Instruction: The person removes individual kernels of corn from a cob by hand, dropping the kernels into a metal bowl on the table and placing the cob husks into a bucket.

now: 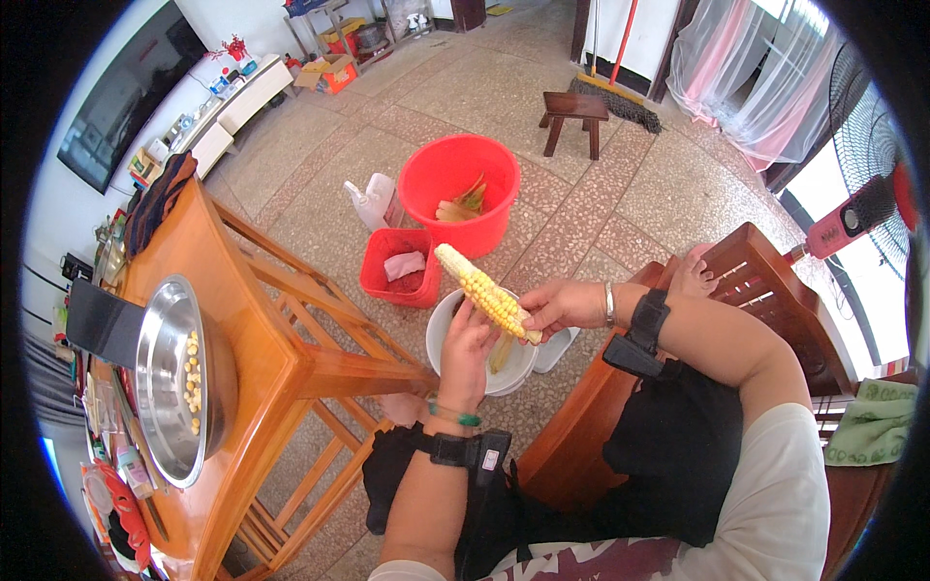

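Note:
A partly shelled corn cob [490,296], yellow with a pale stripped end, is held at a slant over a white bucket [441,319]. My right hand [570,303] grips its lower end, with the thumb at the last kernels. Along the cob's near side, my left hand [467,345] supports it with the fingers. In the white bucket lies a piece of husk [503,354]. On the wooden table at the left rests a steel basin [163,392] with loose yellow kernels [192,381] inside.
A large red bucket [418,207] with husks, a small red bin [378,272] and a white plastic jug [374,202] stand on the floor ahead. The wooden table [269,363] is at left, a wooden chair [581,428] at right, a small stool [575,107] farther off.

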The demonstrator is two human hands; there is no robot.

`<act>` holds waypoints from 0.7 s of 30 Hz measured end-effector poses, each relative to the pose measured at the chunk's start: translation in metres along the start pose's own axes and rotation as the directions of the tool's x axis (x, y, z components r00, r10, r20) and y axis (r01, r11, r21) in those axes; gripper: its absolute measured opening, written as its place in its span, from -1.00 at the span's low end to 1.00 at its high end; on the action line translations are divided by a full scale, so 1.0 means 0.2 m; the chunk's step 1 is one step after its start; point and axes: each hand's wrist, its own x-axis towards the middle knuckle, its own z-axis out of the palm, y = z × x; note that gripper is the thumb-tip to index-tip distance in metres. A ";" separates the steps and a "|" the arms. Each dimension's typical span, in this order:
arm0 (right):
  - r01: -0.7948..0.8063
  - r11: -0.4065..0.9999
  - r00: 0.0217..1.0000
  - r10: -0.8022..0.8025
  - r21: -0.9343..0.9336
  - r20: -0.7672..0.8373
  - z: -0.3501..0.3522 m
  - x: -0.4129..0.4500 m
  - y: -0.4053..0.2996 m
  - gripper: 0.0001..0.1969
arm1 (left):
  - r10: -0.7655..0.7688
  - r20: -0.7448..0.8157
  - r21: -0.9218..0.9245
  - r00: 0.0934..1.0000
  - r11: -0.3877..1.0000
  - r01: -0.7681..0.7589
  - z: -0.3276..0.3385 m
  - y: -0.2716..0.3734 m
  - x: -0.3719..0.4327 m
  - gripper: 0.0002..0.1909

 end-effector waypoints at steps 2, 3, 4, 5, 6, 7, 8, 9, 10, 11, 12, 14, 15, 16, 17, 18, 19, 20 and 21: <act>-0.007 0.995 1.000 0.006 -0.098 -0.012 0.03 0.01 -0.01 -0.73 | -0.092 0.100 -0.168 0.991 0.980 0.108 0.03 0.06 -0.03 -0.51; -0.016 0.980 0.999 0.010 -0.198 -0.031 0.04 0.01 -0.01 -0.72 | -0.092 0.100 -0.168 0.991 0.980 0.107 0.03 0.06 -0.03 -0.51; -0.016 0.980 0.999 0.011 -0.198 -0.031 0.05 0.02 -0.01 -0.72 | -0.069 0.094 -0.114 0.993 0.990 0.079 0.03 0.05 -0.03 -0.54; 0.007 0.973 1.000 -0.013 -0.230 -0.027 0.05 0.03 -0.01 -0.72 | -0.046 0.090 -0.060 0.995 0.997 0.051 0.03 0.05 -0.04 -0.57; 0.030 0.965 0.999 -0.037 -0.260 -0.025 0.05 0.03 0.00 -0.73 | -0.046 0.092 -0.061 0.995 0.997 0.052 0.04 0.05 -0.04 -0.57; 0.029 0.965 0.999 -0.037 -0.261 -0.027 0.05 0.03 0.00 -0.73 | -0.046 0.076 -0.058 0.996 0.997 0.050 0.05 0.05 -0.04 -0.57; 0.043 0.926 0.989 -0.092 -0.374 -0.112 0.04 0.04 -0.01 -0.73 | -0.045 0.061 -0.055 0.997 0.997 0.048 0.06 0.05 -0.04 -0.56; 0.048 0.875 0.971 -0.155 -0.482 -0.185 0.05 0.05 -0.01 -0.73 | -0.045 0.060 -0.054 0.997 0.997 0.048 0.06 0.06 -0.05 -0.56; 0.048 0.875 0.971 -0.154 -0.482 -0.183 0.06 0.06 -0.02 -0.73 | -0.009 0.024 -0.058 1.000 0.998 0.011 0.06 0.06 -0.05 -0.55; 0.116 0.862 0.921 -0.280 -0.493 -0.272 0.09 0.06 -0.02 -0.74 | 0.026 -0.011 -0.061 1.000 0.998 -0.027 0.06 0.06 -0.05 -0.55; 0.178 0.840 0.846 -0.397 -0.512 -0.357 0.11 0.06 -0.03 -0.75 | 0.026 -0.009 -0.063 1.000 0.998 -0.026 0.06 0.07 -0.05 -0.55; 0.214 0.823 0.795 -0.460 -0.526 -0.397 0.13 0.05 -0.05 -0.76 | 0.062 -0.019 -0.061 0.998 0.996 -0.063 0.06 0.07 -0.05 -0.54; 0.250 0.803 0.737 -0.520 -0.541 -0.431 0.14 0.05 -0.06 -0.78 | 0.061 -0.018 -0.062 0.998 0.996 -0.063 0.06 0.06 -0.05 -0.54; 0.250 0.803 0.737 -0.520 -0.541 -0.432 0.16 0.05 -0.08 -0.78 | 0.077 -0.010 -0.023 0.997 0.997 -0.077 0.05 0.05 -0.05 -0.54; 0.224 0.770 0.722 -0.543 -0.597 -0.429 0.18 0.05 -0.10 -0.80 | 0.093 -0.002 0.016 0.996 0.996 -0.093 0.05 0.05 -0.05 -0.54; 0.196 0.735 0.706 -0.565 -0.649 -0.426 0.19 0.04 -0.12 -0.82 | 0.091 0.000 0.017 0.996 0.996 -0.091 0.05 0.04 -0.05 -0.54; 0.196 0.735 0.705 -0.565 -0.649 -0.428 0.21 0.03 -0.13 -0.82 | 0.125 0.009 0.059 0.992 0.990 -0.125 0.04 0.03 -0.05 -0.54; 0.115 0.676 0.713 -0.566 -0.728 -0.414 0.22 0.03 -0.14 -0.82 | 0.158 0.018 0.102 0.987 0.982 -0.159 0.04 0.03 -0.05 -0.53; 0.033 0.605 0.721 -0.566 -0.795 -0.401 0.22 0.02 -0.15 -0.83 | 0.156 0.021 0.102 0.988 0.982 -0.158 0.05 0.03 -0.05 -0.53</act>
